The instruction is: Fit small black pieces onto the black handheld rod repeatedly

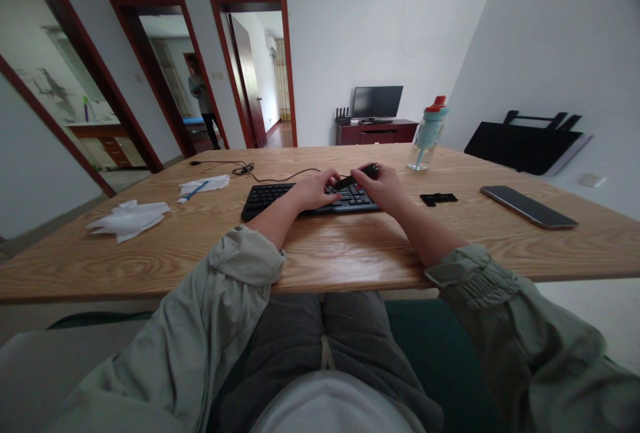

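Note:
A black keyboard (267,199) lies across the middle of the wooden table, partly covered by both hands. In my right hand (383,186) is a slim black tool (347,181) with a thicker, bristly-looking end, held at a slant above the keys; its exact kind is unclear. My left hand (317,189) rests over the middle of the keyboard, its fingers curled close to the tool's lower end. Whatever those fingers pinch is hidden. Several small black pieces (439,199) lie on the table to the right of my right hand.
Crumpled white tissue (130,218) and a blue stick-like item (194,191) lie at left. The keyboard's cable (243,169) runs behind it. A water bottle (427,136) stands at back right, with a phone (527,206) nearer. A person (203,96) stands in a doorway.

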Action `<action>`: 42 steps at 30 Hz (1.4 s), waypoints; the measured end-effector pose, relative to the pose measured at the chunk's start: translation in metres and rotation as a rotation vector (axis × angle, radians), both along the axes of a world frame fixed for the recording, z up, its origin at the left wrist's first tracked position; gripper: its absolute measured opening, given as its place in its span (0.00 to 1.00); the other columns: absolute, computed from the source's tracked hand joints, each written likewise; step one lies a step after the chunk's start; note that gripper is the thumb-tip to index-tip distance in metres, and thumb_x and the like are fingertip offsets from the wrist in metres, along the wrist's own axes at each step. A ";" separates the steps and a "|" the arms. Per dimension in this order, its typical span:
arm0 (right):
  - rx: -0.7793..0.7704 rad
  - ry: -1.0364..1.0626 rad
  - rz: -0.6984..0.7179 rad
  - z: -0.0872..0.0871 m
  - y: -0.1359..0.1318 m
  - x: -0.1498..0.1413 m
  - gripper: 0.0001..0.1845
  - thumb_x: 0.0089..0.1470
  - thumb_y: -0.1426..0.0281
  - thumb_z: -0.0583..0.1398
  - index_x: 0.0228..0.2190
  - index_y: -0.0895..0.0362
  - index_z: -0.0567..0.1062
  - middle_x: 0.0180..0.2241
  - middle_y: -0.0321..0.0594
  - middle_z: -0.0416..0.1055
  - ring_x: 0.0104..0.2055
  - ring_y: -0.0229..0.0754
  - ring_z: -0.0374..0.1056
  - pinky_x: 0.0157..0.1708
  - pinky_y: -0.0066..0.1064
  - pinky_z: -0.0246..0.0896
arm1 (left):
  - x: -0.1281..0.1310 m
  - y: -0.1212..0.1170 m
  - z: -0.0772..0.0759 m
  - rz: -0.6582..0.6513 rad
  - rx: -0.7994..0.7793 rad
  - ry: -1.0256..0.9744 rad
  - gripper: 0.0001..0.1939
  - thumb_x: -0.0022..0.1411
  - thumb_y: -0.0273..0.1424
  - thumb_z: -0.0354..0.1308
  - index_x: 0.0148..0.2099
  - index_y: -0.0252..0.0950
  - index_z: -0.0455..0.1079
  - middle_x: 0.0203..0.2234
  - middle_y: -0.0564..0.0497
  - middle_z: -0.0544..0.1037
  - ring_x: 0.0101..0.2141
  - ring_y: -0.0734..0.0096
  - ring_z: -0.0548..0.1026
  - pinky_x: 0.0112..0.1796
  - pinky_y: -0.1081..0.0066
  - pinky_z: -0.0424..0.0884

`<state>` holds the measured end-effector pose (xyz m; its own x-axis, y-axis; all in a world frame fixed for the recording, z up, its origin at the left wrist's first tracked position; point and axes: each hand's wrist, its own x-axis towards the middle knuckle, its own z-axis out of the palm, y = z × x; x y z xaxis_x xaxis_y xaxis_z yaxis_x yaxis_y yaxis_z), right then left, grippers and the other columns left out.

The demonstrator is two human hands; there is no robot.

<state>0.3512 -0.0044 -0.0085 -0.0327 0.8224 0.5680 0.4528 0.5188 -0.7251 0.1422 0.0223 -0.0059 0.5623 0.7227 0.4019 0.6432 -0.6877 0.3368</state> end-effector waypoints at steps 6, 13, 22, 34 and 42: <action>0.008 -0.101 -0.123 -0.002 0.004 0.004 0.24 0.53 0.50 0.59 0.21 0.58 0.72 0.20 0.38 0.71 0.24 0.39 0.64 0.25 0.29 0.54 | -0.005 -0.003 0.004 -0.001 0.116 0.064 0.18 0.54 0.39 0.64 0.46 0.39 0.72 0.41 0.49 0.78 0.40 0.65 0.75 0.42 0.68 0.71; 0.003 -0.155 -0.134 0.000 0.002 0.005 0.25 0.54 0.51 0.58 0.18 0.57 0.70 0.19 0.38 0.69 0.23 0.38 0.62 0.24 0.29 0.51 | -0.005 -0.009 0.008 -0.008 0.032 0.219 0.08 0.57 0.36 0.60 0.35 0.40 0.79 0.28 0.52 0.80 0.31 0.69 0.74 0.35 0.71 0.67; 0.003 -0.137 -0.156 -0.001 0.002 0.005 0.24 0.54 0.50 0.58 0.21 0.57 0.71 0.21 0.38 0.71 0.25 0.39 0.64 0.26 0.29 0.53 | -0.006 -0.011 0.005 -0.045 0.013 0.239 0.11 0.60 0.34 0.56 0.40 0.41 0.80 0.34 0.51 0.82 0.34 0.68 0.77 0.37 0.71 0.69; 0.041 -0.126 -0.062 -0.003 0.005 0.006 0.23 0.55 0.51 0.58 0.26 0.59 0.75 0.21 0.38 0.71 0.26 0.40 0.65 0.27 0.30 0.55 | -0.005 -0.010 0.004 -0.020 0.098 0.328 0.12 0.60 0.33 0.56 0.41 0.40 0.80 0.35 0.51 0.82 0.36 0.67 0.77 0.38 0.72 0.68; 0.032 -0.122 -0.052 -0.002 0.004 0.007 0.21 0.55 0.53 0.58 0.29 0.60 0.76 0.20 0.36 0.68 0.26 0.39 0.63 0.28 0.30 0.55 | -0.005 -0.008 -0.001 -0.039 0.096 0.297 0.11 0.60 0.33 0.55 0.40 0.40 0.79 0.34 0.51 0.82 0.35 0.68 0.76 0.36 0.72 0.66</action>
